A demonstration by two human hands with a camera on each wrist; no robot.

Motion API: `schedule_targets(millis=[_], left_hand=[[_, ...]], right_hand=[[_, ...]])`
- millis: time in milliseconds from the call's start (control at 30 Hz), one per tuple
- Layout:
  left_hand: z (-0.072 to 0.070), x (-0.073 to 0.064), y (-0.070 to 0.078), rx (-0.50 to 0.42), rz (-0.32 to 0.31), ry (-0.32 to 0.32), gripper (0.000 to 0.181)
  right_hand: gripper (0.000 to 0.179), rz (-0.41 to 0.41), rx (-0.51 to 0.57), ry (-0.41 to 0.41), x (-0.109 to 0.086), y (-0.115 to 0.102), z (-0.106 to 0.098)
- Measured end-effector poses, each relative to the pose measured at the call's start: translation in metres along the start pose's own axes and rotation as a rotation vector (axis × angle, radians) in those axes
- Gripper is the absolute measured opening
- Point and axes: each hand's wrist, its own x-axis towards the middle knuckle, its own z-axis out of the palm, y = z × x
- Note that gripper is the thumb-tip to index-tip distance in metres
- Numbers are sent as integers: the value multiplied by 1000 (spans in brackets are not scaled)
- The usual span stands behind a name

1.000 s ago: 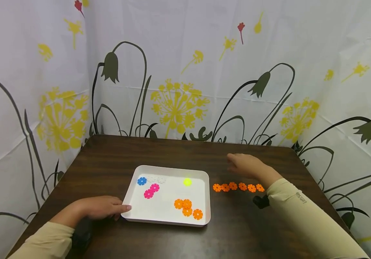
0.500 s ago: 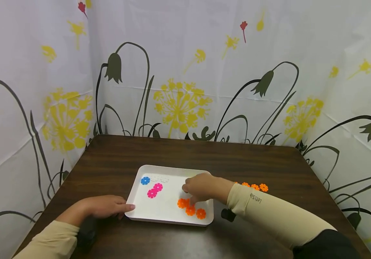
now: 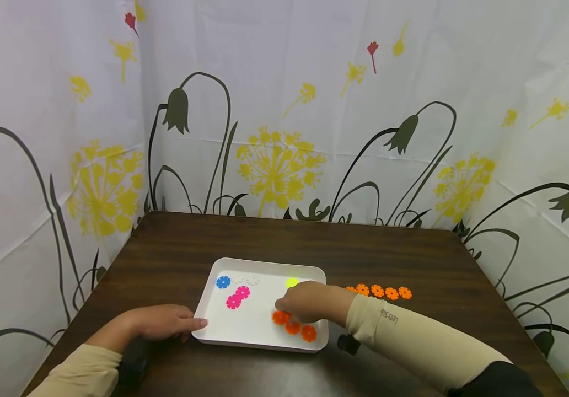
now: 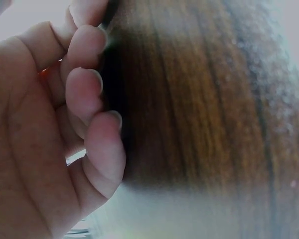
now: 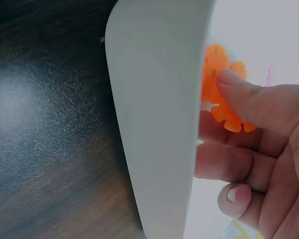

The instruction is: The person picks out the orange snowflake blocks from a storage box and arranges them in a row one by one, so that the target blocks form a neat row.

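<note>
My left hand [image 3: 157,322] holds the white tray [image 3: 250,322] at its near left corner, thumb on the rim. Its fingers are curled in the left wrist view, where the tray's contact is not clear. Over the tray's right side, my right hand [image 3: 306,301] reaches down among orange flower-shaped discs [image 3: 309,333]. The right wrist view has thumb and fingers pinching one orange flower disc [image 5: 233,117] just behind the tray wall [image 5: 154,109]. Also in the tray lie a blue disc [image 3: 223,282], pink discs [image 3: 233,301], clear discs [image 3: 252,280] and a partly covered yellow disc [image 3: 291,282].
A row of orange flower discs [image 3: 391,293] lies on the dark wooden table [image 3: 264,237] right of the tray, its left end partly behind my right forearm. A flower-printed curtain [image 3: 274,110] surrounds the table's back and sides.
My right hand has come from above the table, behind the orange row, leftward into the tray, then settled slightly lower at the orange discs. My left hand keeps its hold on the tray.
</note>
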Motion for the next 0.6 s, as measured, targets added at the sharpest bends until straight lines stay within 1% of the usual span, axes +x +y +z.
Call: schedule_targets(millis=[100,200,400,500,600], left_hand=[[0,-1,0,0,1,2,46],[-1,-2,1,5,-3,1,46],[-1,-1,1,9,-8,-1,46],[-1,-1,1,7,-9,-3,46],[0,-1,2,6,-11,-5,46]], right_hand=[[11,-34,-54,35,-3,1,0],[10,-73,-82,73,-7,5,-3],[6,-145,-86,160,-16,9,-8],[8,-147,-95,209,-22,11,-11],[11,-130,-114,262,-29,16,-15]])
